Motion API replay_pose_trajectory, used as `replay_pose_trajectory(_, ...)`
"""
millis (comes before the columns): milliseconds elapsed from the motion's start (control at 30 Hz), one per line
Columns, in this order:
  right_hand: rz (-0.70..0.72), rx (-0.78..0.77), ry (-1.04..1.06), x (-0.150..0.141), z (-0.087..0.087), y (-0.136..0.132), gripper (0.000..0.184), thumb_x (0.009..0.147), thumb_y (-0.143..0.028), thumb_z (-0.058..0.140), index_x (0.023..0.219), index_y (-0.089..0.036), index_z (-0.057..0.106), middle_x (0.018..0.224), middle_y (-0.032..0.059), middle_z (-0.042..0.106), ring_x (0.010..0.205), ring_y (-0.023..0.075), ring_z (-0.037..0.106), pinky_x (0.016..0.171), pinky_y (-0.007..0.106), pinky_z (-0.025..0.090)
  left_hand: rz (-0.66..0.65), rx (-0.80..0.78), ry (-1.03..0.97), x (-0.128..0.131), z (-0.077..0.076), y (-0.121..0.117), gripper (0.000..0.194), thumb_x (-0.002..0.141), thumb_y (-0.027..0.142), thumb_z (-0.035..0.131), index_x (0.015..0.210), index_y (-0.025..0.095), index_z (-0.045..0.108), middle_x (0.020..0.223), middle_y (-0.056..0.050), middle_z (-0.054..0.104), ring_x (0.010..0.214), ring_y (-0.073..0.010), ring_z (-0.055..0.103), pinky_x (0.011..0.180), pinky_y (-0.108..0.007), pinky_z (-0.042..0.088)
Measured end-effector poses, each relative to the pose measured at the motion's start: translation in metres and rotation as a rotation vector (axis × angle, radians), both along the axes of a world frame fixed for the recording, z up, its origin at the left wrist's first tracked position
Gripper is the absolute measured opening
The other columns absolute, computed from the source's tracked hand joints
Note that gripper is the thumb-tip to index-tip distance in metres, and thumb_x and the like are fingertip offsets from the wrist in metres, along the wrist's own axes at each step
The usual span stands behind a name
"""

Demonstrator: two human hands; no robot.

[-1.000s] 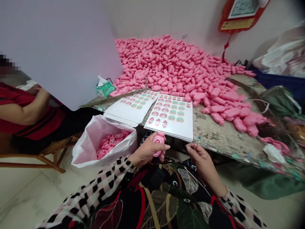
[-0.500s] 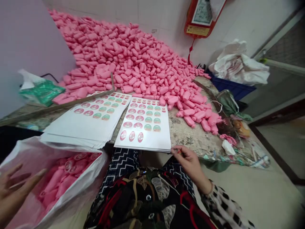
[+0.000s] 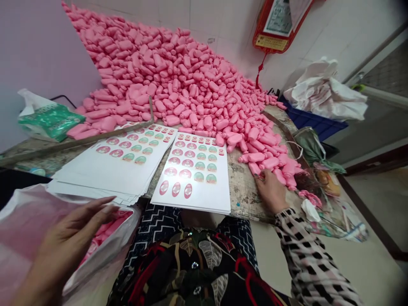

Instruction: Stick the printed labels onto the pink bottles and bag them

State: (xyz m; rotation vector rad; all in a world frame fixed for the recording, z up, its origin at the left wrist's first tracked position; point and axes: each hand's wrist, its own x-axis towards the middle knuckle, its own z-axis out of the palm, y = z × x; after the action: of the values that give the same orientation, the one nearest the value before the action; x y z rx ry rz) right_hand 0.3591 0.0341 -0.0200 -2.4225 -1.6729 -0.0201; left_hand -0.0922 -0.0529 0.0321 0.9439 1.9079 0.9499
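Observation:
My left hand (image 3: 72, 240) hangs over the mouth of a white bag (image 3: 24, 204), fingers stretched out and holding nothing. Inside the bag lie pink plastic bottles (image 3: 110, 227), some with oval labels, partly hidden by that hand. At the front of the bottle heap, my right hand (image 3: 272, 191) has its fingers bent against a small pink plastic bottle (image 3: 254, 167). Its grip is partly hidden. Between the hands, a sheet of stickers (image 3: 210, 199) lies on a stack near the table edge, printed with pink and green rounded labels and pink ovals.
A large heap of pink bottles (image 3: 165, 63) rises against the wall. More sticker sheets (image 3: 95, 176) lie at the left, under a long thin strip (image 3: 105, 131). A green-and-white packet (image 3: 52, 119) is beyond. At right stand a blue crate (image 3: 314, 119) and a dark green bag (image 3: 310, 142).
My right hand has moved from the sheet's near right corner out to the bottle heap. My left hand has come up and right over the bag's mouth. The view has shifted slightly.

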Motion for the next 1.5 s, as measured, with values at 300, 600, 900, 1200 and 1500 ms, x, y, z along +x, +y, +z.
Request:
replay_pose_trajectory(300, 0.455, 0.195, 0.476, -0.038, 0.031, -0.057, 0.021, 0.079, -0.035, 0.057, 0.095, -0.021, 0.059, 0.086, 0.0036, 0.064, 0.064, 0.0157, 0.055, 0.06, 0.029, 0.043, -0.506, -0.044, -0.526, 0.077, -0.018, 0.031, 0.037, 0.079, 0.039, 0.063, 0.111, 0.02, 0.059, 0.093, -0.005, 0.068, 0.079, -0.0168, 0.065, 0.08, -0.031, 0.049)
replay_pose_trajectory(600, 0.826, 0.254, 0.382, -0.095, 0.046, -0.07, 0.029, 0.077, -0.01, 0.053, 0.104, -0.023, 0.053, 0.099, 0.0047, 0.061, 0.084, 0.0167, 0.059, 0.068, 0.027, 0.047, -0.613, -0.176, -1.047, 0.134, -0.02, 0.044, 0.043, 0.085, 0.037, 0.058, 0.121, 0.016, 0.048, 0.093, -0.009, 0.066, 0.078, -0.0182, 0.066, 0.077, -0.034, 0.049)
replay_pose_trajectory(900, 1.115, -0.044, 0.779, -0.125, 0.071, -0.066, 0.03, 0.077, -0.006, 0.055, 0.103, -0.022, 0.055, 0.094, 0.0016, 0.059, 0.085, 0.0135, 0.056, 0.075, 0.027, 0.045, -0.591, -0.29, -1.333, 0.1, -0.033, 0.04, 0.051, 0.088, 0.054, 0.041, 0.103, 0.009, 0.06, 0.093, -0.014, 0.068, 0.074, -0.0226, 0.067, 0.057, -0.032, 0.056)
replay_pose_trajectory(1200, 1.067, -0.03, 0.79, -0.139, 0.077, -0.04, 0.022, 0.088, -0.023, 0.052, 0.109, -0.024, 0.057, 0.106, 0.0049, 0.058, 0.097, 0.0158, 0.055, 0.081, 0.029, 0.046, -0.996, -0.417, -1.188, 0.093, -0.019, 0.041, 0.03, 0.072, 0.027, 0.065, 0.096, 0.012, 0.055, 0.074, -0.007, 0.067, 0.051, -0.0129, 0.061, 0.05, -0.023, 0.05)
replay_pose_trajectory(1500, 0.602, 0.0, 0.462, -0.154, 0.004, -0.02, 0.019, 0.09, -0.034, 0.047, 0.094, -0.025, 0.064, 0.091, 0.0016, 0.062, 0.082, 0.0166, 0.058, 0.072, 0.028, 0.041, -0.894, 0.272, 0.278, 0.077, -0.027, 0.034, 0.018, 0.084, 0.029, 0.052, 0.099, 0.02, 0.059, 0.106, -0.004, 0.06, 0.097, -0.0186, 0.058, 0.087, -0.034, 0.044)
